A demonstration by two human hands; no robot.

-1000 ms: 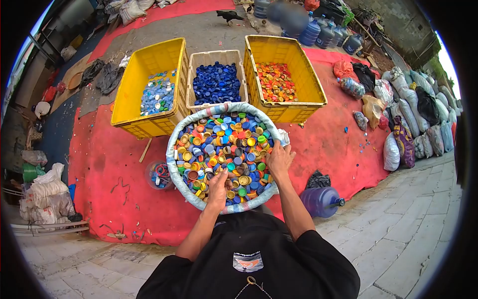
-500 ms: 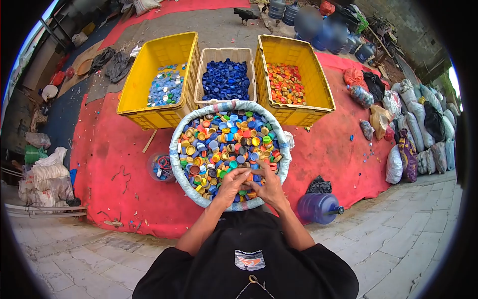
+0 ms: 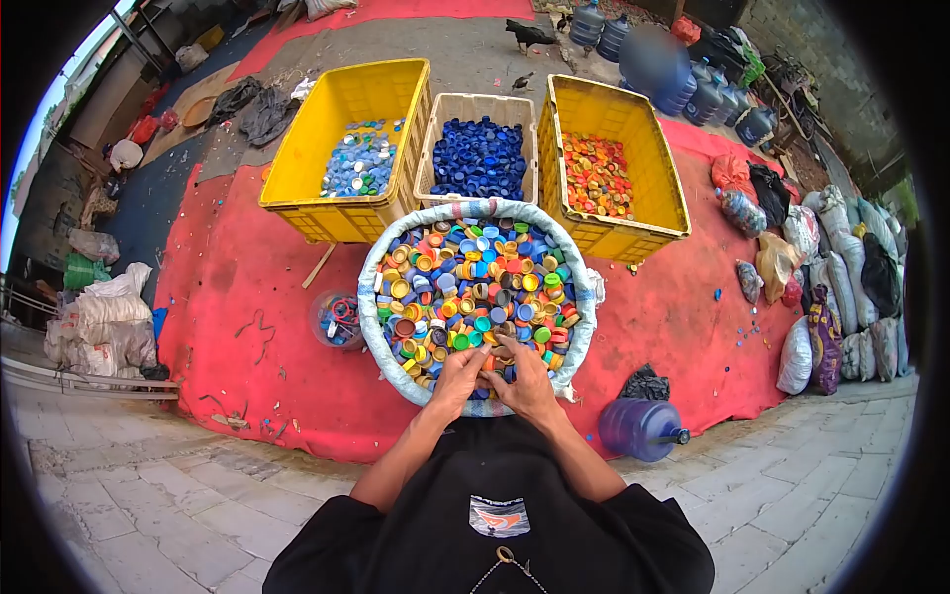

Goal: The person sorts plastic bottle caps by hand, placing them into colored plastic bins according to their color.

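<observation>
A round tub (image 3: 371, 322) with a pale cloth-wrapped rim stands in front of me, heaped with mixed bottle caps (image 3: 426, 287) in many colours. Over its near side, my left hand (image 3: 457, 382) and my right hand (image 3: 526, 384) meet at the fingertips. The fingers of both are curled inward and closed, low over the caps. Whatever lies between them is too small and too covered to make out.
Behind the tub stand a yellow crate (image 3: 287, 163) with light-blue and white caps, a whitish crate (image 3: 426, 148) with dark-blue caps, and another yellow crate (image 3: 643, 163) with orange-red caps. A large water jug (image 3: 633, 428) lies right; a clear container (image 3: 336, 319) sits left. Filled sacks (image 3: 841, 267) line the far right.
The view has shifted, so the tub and crates appear farther right. My hands remain together over the near caps, with the right fingers now curled lower. An orange piece between them no longer shows clearly.
</observation>
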